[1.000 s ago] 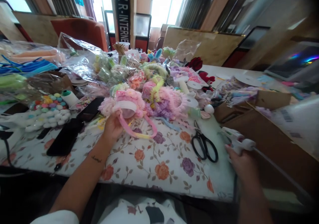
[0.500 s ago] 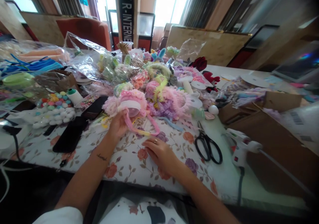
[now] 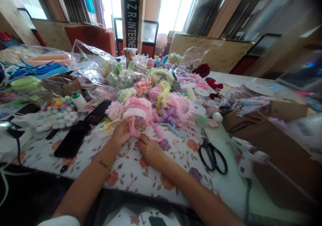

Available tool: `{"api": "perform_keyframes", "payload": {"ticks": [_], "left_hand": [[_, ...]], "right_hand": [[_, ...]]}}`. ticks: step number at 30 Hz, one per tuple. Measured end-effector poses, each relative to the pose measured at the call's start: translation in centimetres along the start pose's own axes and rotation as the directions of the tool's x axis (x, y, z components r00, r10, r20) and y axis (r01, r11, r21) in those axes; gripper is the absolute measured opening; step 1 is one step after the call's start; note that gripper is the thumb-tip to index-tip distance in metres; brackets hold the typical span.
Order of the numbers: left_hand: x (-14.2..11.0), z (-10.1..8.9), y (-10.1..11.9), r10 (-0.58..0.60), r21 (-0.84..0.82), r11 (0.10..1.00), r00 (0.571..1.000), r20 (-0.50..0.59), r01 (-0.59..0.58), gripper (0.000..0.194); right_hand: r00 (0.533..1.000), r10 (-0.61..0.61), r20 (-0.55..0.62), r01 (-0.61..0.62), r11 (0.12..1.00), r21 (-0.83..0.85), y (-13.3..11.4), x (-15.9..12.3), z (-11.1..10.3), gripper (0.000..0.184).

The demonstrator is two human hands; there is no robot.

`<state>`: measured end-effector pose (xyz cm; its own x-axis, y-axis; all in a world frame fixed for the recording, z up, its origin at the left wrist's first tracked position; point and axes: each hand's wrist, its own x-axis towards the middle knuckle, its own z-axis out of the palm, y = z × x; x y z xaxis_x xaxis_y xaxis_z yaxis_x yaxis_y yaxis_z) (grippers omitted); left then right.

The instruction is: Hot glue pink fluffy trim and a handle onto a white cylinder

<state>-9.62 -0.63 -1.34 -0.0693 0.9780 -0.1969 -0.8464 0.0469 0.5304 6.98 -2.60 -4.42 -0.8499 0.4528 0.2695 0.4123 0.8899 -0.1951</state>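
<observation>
In the head view, a small pink-trimmed basket with a white band round a clear cup lies tilted on the floral tablecloth. My left hand is closed on its side, where one end of the pink loop handle starts. That handle hangs down toward me in a curve. At its lowest part is my right hand, a ring on one finger, its fingers closed on the strip. Black-handled scissors lie to the right of my right hand.
A white glue gun stands beside a cardboard box at the right. Two dark phones, one a black phone, and a bag of white pompoms lie left. Heaped pink, lilac yarn and clear wrapping fill the back.
My right hand has moved up and left from the tablecloth to the handle and closed on it. My left hand still holds the basket. The whole view has shifted slightly.
</observation>
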Motion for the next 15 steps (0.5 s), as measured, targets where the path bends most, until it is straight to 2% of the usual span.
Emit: {"api": "perform_keyframes", "payload": {"ticks": [3, 5, 7, 10, 12, 15], "left_hand": [[0.0, -0.2, -0.1, -0.014, 0.016, 1.000, 1.000, 0.027, 0.013, 0.012], [-0.1, -0.2, -0.3, -0.027, 0.054, 0.998, 0.997, 0.066, 0.023, 0.011], [-0.2, -0.1, -0.4, -0.030, 0.110, 0.994, 0.995, 0.097, 0.020, 0.012], [-0.3, 0.1, -0.6, 0.015, 0.183, 0.982, 0.995, 0.102, -0.034, 0.016], [-0.4, 0.1, -0.7, 0.064, 0.209, 0.975, 0.994, 0.087, -0.081, 0.017], [-0.4, 0.1, -0.8, 0.116, 0.216, 0.967, 0.989, 0.087, -0.132, 0.021]], "right_hand": [[0.994, 0.094, -0.058, -0.086, 0.988, 0.126, 0.1, -0.6, 0.0, 0.014], [0.979, 0.192, -0.060, -0.176, 0.961, 0.212, 0.1, -1.0, -0.4, 0.008], [0.969, 0.243, -0.044, -0.221, 0.934, 0.281, 0.2, -1.4, -0.9, 0.013], [0.974, 0.217, -0.062, -0.189, 0.935, 0.301, 0.3, -1.9, -1.3, 0.017], [0.979, 0.181, -0.096, -0.152, 0.955, 0.255, 0.4, -2.1, -1.1, 0.013], [0.983, 0.134, -0.123, -0.109, 0.976, 0.191, 0.5, -2.0, -0.3, 0.021]]}}
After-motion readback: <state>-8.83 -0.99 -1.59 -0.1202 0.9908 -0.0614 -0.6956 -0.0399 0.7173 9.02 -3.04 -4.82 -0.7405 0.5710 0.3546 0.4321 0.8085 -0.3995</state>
